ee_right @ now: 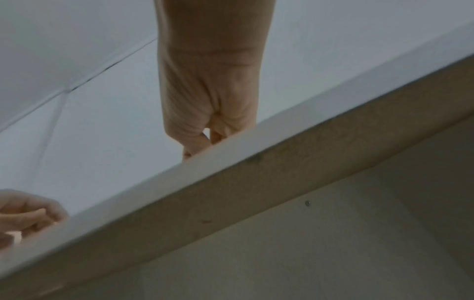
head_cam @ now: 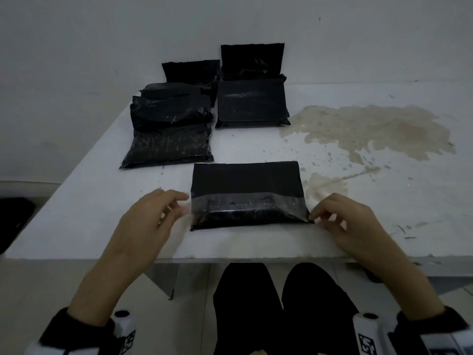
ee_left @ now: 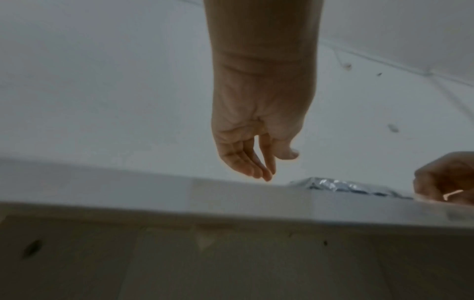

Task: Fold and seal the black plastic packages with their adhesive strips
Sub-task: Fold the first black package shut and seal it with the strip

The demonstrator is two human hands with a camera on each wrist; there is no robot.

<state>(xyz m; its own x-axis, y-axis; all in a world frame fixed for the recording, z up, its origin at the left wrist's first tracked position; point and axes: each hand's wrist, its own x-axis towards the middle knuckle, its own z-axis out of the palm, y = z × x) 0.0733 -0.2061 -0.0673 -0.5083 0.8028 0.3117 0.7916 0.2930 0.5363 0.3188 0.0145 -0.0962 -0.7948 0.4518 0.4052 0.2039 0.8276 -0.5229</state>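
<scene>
The head view looks forward and down from above the desk's (head_cam: 256,242) near edge, taking in the whole top as far as the wall, with the person's knees below that edge. The left wrist view sits close under the left hand (ee_left: 256,130), lower than the desk's edge (ee_left: 231,194), and faces up along the palm toward the ceiling (the desk's underside fills its lower half). The right wrist view does likewise beneath the right hand (ee_right: 207,97), with the edge (ee_right: 231,160) running slantwise. Each wrist view catches the other hand at its margin, above the edge; all three share that edge.
</scene>
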